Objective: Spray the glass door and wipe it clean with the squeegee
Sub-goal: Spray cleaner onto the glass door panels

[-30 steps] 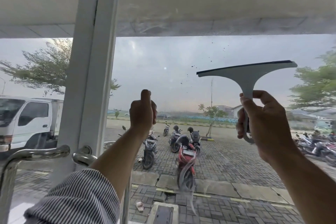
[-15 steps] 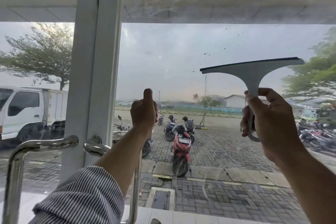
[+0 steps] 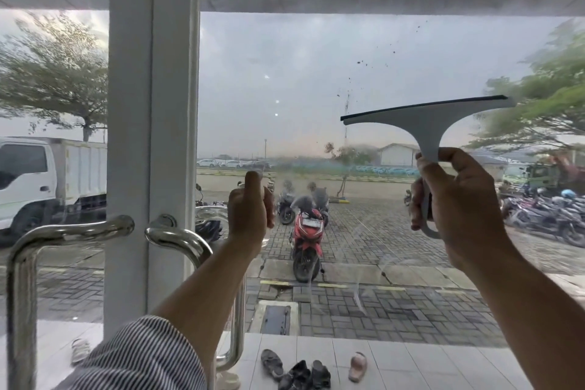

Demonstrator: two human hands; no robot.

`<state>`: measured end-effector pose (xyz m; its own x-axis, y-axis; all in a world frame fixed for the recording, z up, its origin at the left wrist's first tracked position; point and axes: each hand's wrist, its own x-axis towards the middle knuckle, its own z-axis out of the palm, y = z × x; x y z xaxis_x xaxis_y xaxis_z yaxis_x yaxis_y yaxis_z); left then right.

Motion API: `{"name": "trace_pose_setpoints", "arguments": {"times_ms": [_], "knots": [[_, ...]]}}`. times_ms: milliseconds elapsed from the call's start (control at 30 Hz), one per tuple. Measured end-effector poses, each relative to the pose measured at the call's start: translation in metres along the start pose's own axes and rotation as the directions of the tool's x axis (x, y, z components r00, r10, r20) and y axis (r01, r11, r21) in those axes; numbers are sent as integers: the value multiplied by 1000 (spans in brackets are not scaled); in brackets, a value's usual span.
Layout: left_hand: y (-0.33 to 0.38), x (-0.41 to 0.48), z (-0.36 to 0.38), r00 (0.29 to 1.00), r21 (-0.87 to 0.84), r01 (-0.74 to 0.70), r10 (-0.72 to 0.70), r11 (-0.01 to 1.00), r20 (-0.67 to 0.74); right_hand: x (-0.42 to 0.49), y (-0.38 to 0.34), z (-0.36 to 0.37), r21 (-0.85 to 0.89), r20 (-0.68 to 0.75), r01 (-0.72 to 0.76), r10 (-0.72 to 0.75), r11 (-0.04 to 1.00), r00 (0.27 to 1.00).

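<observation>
The glass door (image 3: 285,79) fills the view, with dark specks (image 3: 361,63) on its upper right and wet streaks (image 3: 357,291) lower down. My right hand (image 3: 459,206) grips the handle of a grey T-shaped squeegee (image 3: 427,119). Its dark rubber blade points up, tilted slightly, just below the specks. My left hand (image 3: 251,209) is raised close to the glass, left of the squeegee. Its fingers curl round a small clear spray bottle (image 3: 265,242), with one finger on top. The hand hides most of the bottle.
A white door frame (image 3: 152,136) stands left of the pane, with chrome pull handles (image 3: 177,237) on both sides of it. Outside are parked motorbikes (image 3: 307,231), a white truck (image 3: 38,180), and several shoes (image 3: 297,372) on the tiled step.
Both hands have come down the glass a little, so the squeegee blade now sits below the specks. The view has tilted down and shows the step and shoes.
</observation>
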<state>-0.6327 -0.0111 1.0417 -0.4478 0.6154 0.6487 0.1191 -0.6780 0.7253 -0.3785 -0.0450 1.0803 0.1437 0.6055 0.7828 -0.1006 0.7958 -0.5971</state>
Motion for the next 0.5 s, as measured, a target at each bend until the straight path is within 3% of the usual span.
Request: {"name": "trace_pose_setpoints", "arguments": {"times_ms": [133,300,500], "knots": [[1,-4,-8,995,-59,-3,-3,998,-104,-5,5,5,9,4,-24,24,1000,1000],[-15,-15,-23,998,-71,48,-50,996,-26,-10,7,16,19,10,-41,41,999,999],[-19,-20,-22,987,-152,67,-88,986,-133,-19,8,17,18,-1,-62,62,998,998]]}}
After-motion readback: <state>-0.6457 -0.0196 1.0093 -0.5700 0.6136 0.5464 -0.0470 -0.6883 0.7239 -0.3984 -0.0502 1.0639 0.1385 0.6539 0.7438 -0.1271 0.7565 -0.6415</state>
